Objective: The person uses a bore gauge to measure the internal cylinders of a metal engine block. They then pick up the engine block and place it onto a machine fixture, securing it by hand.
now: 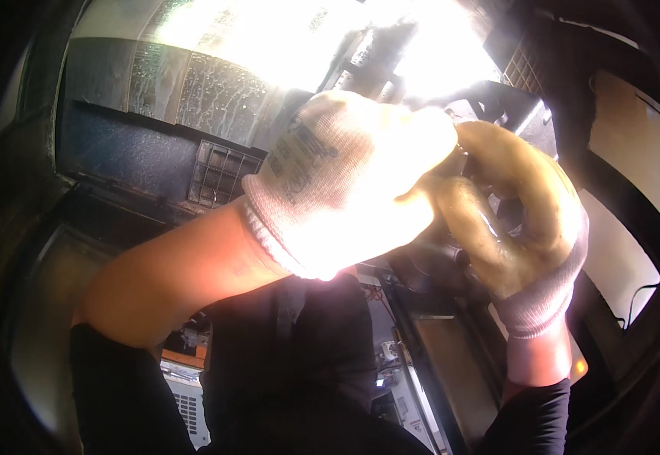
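Note:
Both of my hands are raised in front of me in knitted work gloves, and they meet at the fingertips. My left hand, its pale glove washed out by glare, is closed with the fingers curled toward the right hand. My right hand, with a yellowish coated palm and fingers, bends its thumb and fingers round to the same spot. What they pinch there is small and mostly hidden; I cannot make out its kind. Dark machine parts show through the gap between the right thumb and fingers.
Around my hands is a dark machine interior. A wet, streaked panel stands at the upper left, above a wire-mesh basket. Strong glare hides the top. Pale panels line the right side. A vented white box shows below.

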### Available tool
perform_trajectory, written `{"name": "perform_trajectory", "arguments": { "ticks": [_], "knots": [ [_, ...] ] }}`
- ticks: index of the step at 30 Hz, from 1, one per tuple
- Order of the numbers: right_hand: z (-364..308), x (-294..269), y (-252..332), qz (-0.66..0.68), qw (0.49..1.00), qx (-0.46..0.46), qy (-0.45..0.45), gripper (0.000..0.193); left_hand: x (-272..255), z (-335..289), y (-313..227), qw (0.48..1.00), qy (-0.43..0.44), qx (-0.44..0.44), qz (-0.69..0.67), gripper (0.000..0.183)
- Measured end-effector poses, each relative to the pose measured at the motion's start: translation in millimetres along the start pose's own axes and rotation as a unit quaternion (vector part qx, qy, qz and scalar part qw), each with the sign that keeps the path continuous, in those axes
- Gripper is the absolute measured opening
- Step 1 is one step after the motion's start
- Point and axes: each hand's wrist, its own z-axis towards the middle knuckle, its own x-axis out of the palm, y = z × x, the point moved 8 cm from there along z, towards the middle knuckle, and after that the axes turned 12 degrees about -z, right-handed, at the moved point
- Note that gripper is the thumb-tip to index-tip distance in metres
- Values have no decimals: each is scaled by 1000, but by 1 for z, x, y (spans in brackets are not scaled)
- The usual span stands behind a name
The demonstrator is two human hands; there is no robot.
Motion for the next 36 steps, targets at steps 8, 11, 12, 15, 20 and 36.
{"name": "perform_trajectory", "arguments": {
  "ticks": [8,11,12,15,20,36],
  "knots": [
    [-5,2,0,49,997,50,-9,31,8,-10,-1,1000,-5,-11,-4,39],
    [-7,5,-3,69,995,70,5,33,8,-11,1,999,-26,13,-20,37],
    [-7,6,-4,71,994,78,14,34,10,-11,4,999,-24,15,-25,37],
    [-18,3,-30,120,988,101,-9,40,14,-11,20,1000,1,20,-2,28],
    [-57,-13,-129,42,977,186,-96,44,13,-23,104,996,43,-72,-25,27],
    [-121,81,-220,107,914,392,-7,54,99,-44,212,983,183,-21,-17,39]
  ]
}}
